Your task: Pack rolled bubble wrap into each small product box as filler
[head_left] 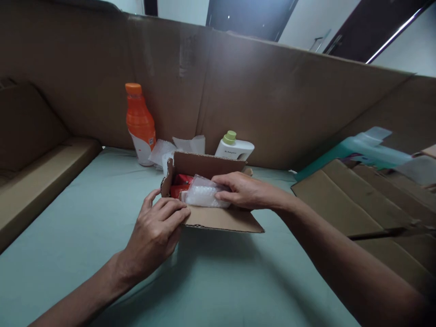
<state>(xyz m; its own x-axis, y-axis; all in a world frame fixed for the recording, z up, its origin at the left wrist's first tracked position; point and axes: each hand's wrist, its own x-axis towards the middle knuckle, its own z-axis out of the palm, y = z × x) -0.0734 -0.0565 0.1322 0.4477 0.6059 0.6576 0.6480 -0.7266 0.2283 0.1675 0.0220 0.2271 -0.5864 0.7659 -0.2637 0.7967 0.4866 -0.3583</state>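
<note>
A small open cardboard box (218,219) sits on the pale green table (68,254) in front of me. My left hand (157,234) holds the box's near left corner, fingers curled over its front flap. My right hand (243,190) rests on a wad of bubble wrap (202,194) lying inside the box, pressing it with fingers and thumb. A red item (181,182) shows in the box to the left of the wrap, partly hidden.
An orange bottle (139,122) and a white bottle with a green cap (234,147) stand behind the box, with crumpled white paper (177,147) between them. Tall cardboard walls (272,95) ring the table. Flat cardboard sheets (368,204) and a teal sheet (361,152) lie right.
</note>
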